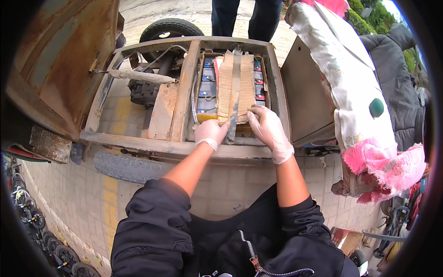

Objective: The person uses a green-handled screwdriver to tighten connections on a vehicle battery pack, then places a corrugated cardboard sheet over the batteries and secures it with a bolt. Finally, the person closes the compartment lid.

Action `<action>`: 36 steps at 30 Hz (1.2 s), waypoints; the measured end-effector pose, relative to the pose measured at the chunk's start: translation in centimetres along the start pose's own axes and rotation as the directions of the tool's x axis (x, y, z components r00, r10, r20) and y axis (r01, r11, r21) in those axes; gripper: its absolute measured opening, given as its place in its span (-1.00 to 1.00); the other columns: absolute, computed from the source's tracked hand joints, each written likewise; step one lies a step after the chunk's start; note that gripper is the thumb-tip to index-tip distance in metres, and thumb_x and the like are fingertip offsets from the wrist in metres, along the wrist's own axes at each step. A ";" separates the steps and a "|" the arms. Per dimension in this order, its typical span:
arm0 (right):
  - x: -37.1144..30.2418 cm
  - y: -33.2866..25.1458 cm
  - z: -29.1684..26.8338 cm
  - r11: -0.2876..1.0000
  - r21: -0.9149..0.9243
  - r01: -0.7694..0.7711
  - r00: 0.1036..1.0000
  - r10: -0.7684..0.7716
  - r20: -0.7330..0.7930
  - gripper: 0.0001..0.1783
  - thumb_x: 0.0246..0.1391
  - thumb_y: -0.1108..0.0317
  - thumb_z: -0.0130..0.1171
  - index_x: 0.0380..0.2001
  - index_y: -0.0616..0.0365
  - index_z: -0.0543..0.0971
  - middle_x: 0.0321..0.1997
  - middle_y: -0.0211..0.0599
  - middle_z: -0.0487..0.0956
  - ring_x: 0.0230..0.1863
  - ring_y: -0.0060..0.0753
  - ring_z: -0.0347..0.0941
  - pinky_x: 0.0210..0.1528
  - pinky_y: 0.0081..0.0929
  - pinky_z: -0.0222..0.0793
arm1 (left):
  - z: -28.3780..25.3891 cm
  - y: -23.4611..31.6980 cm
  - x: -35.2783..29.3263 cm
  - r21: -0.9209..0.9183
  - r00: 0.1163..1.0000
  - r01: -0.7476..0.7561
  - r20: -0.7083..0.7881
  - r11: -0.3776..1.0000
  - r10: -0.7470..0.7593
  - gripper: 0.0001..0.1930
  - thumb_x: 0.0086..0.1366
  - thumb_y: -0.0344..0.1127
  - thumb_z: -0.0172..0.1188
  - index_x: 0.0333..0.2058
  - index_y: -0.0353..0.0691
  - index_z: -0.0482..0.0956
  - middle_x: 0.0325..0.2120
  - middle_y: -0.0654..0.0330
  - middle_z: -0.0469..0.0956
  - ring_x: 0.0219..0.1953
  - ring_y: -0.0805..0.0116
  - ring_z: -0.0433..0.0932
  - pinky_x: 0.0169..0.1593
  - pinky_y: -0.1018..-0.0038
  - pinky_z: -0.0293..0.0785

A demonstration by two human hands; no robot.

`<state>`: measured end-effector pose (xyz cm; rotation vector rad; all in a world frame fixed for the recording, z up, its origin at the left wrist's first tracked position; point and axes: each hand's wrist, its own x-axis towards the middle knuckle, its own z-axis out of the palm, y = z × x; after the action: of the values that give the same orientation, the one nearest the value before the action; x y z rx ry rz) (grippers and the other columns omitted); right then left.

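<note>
A sheet of corrugated cardboard [246,87] lies over a row of batteries [207,87] in a bay of a rusty metal vehicle frame [183,92]. Along the cardboard runs a flat metal bar [236,83], its near end close to the frame's front rail. Both of my hands wear thin clear gloves. My left hand [210,133] is closed at the cardboard's near edge, with the thumb beside the bar; its fingertips are partly hidden. At the near right corner, my right hand [266,128] pinches the cardboard's edge between thumb and fingers. Batteries show on both sides of the sheet.
A rusty raised panel [64,60] stands at the left, near a motor housing [143,91] and a tyre [129,167]. On the right is a tilted seat box [309,92] with a white cover [350,78] and pink cloth [383,166]. Beyond the frame stands a person [247,18].
</note>
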<state>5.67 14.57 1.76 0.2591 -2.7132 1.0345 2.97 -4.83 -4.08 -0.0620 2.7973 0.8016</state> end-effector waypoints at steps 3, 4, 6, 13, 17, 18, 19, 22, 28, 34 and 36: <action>6.7 0.4 3.2 0.969 -0.226 0.096 0.992 -0.112 -0.061 -0.60 0.24 0.25 0.12 -0.01 0.34 0.62 0.16 0.21 0.54 0.20 0.21 0.45 0.30 -0.12 0.32 | -0.2 0.2 -0.2 0.014 1.000 -0.001 -0.008 1.000 0.001 -0.42 0.25 0.32 0.07 -0.31 -0.08 0.78 -0.40 -0.02 0.70 -0.26 -0.02 0.69 -0.14 0.14 0.56; 8.9 0.5 4.9 0.965 -0.234 0.122 0.978 -0.156 -0.137 -0.64 0.22 0.27 0.13 -0.05 0.33 0.64 0.15 0.22 0.54 0.20 0.19 0.45 0.30 -0.11 0.31 | -0.3 0.1 -0.2 0.009 1.000 0.009 -0.007 1.000 -0.009 -0.43 0.25 0.32 0.08 -0.30 -0.08 0.78 -0.40 -0.02 0.70 -0.26 -0.02 0.69 -0.14 0.14 0.56; 12.2 1.0 7.9 0.921 -0.328 0.208 0.948 -0.273 -0.165 -0.64 0.20 0.30 0.13 -0.03 0.30 0.62 0.17 0.21 0.52 0.24 0.18 0.40 0.32 -0.08 0.26 | -0.3 0.0 -0.1 -0.013 1.000 0.024 0.000 1.000 -0.024 -0.44 0.25 0.31 0.08 -0.30 -0.07 0.78 -0.41 -0.02 0.70 -0.27 -0.02 0.69 -0.15 0.15 0.56; 13.2 3.6 13.7 0.912 -0.331 0.242 0.954 -0.287 -0.092 -0.57 0.22 0.20 0.12 0.06 0.21 0.55 0.28 0.12 0.42 0.40 0.18 0.18 0.48 0.14 -0.09 | 0.2 -0.5 0.1 -0.082 0.999 -0.024 -0.036 0.996 0.022 -0.49 0.26 0.26 0.11 -0.28 -0.05 0.77 -0.43 0.01 0.69 -0.30 0.00 0.68 -0.19 0.15 0.56; 12.7 3.1 13.1 0.907 -0.312 0.282 0.937 -0.330 -0.113 -0.58 0.23 0.22 0.17 0.09 0.19 0.53 0.31 0.08 0.39 0.40 0.19 0.17 0.46 0.07 -0.03 | -0.3 -0.4 0.3 -0.073 1.000 -0.025 -0.008 0.997 0.025 -0.43 0.26 0.31 0.07 -0.33 -0.11 0.76 -0.45 -0.02 0.68 -0.32 -0.04 0.68 -0.23 0.13 0.55; 12.5 2.4 12.9 0.912 -0.261 0.315 0.908 -0.370 -0.197 -0.58 0.23 0.24 0.18 0.09 0.19 0.53 0.31 0.08 0.40 0.39 0.19 0.17 0.45 0.06 0.00 | -0.4 -0.4 0.3 -0.083 0.999 -0.030 -0.036 0.996 0.027 -0.42 0.26 0.31 0.07 -0.33 -0.11 0.76 -0.45 -0.02 0.68 -0.32 -0.04 0.68 -0.23 0.13 0.55; 12.3 1.8 12.4 0.930 -0.212 0.301 0.900 -0.351 -0.258 -0.59 0.22 0.25 0.19 0.09 0.20 0.53 0.30 0.08 0.40 0.39 0.19 0.18 0.44 0.05 0.02 | -0.4 -0.4 0.5 -0.091 0.999 -0.029 -0.028 0.995 0.027 -0.42 0.26 0.32 0.07 -0.33 -0.11 0.76 -0.45 -0.02 0.68 -0.32 -0.04 0.68 -0.23 0.12 0.55; 9.4 -0.3 10.6 0.955 -0.015 0.298 0.886 -0.282 -0.369 -0.61 0.19 0.32 0.23 0.06 0.22 0.54 0.26 0.08 0.43 0.32 0.15 0.28 0.36 -0.06 0.19 | 0.3 -0.5 0.4 -0.109 1.000 -0.012 -0.030 0.994 0.008 -0.43 0.24 0.33 0.09 -0.35 -0.06 0.77 -0.45 -0.04 0.68 -0.31 -0.06 0.68 -0.22 0.11 0.56; -0.1 -4.2 4.2 0.502 0.820 -0.275 0.938 0.326 0.115 -0.78 0.14 0.35 0.38 -0.38 0.27 0.58 -0.43 -0.38 0.59 -0.44 -0.61 0.49 -0.37 -0.60 0.44 | 0.6 -0.3 -0.2 -0.052 0.977 -0.090 -0.200 0.995 0.078 -0.60 0.31 0.10 0.15 -0.36 -0.12 0.72 -0.35 0.07 0.63 -0.26 0.00 0.62 -0.18 0.14 0.53; -10.0 -7.8 -1.7 -0.425 0.836 -0.348 0.394 0.742 0.542 -0.70 0.30 0.16 0.17 -0.42 0.13 0.51 -0.39 -0.32 0.55 -0.39 -0.45 0.46 -0.28 -0.47 0.38 | -2.3 8.6 -6.9 -0.315 0.984 -0.124 -0.159 0.941 0.077 -0.60 0.36 0.04 0.19 -0.26 -0.24 0.72 -0.33 0.00 0.62 -0.24 -0.03 0.60 -0.14 0.18 0.49; -11.5 -9.8 -4.8 -0.792 0.608 -0.055 -0.008 0.610 0.793 -0.66 0.38 0.10 -0.01 -0.15 0.17 0.52 -0.04 -0.23 0.58 -0.06 -0.28 0.50 0.01 -0.32 0.42 | -3.1 13.1 -13.0 -0.254 0.950 -0.310 -0.123 0.916 0.287 -0.68 0.35 -0.08 0.24 -0.28 -0.25 0.72 -0.38 0.01 0.61 -0.29 -0.07 0.59 -0.18 0.23 0.50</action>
<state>19.74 11.52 8.31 -1.9974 -0.0988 2.6160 13.64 4.38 8.26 0.3019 2.7906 1.2788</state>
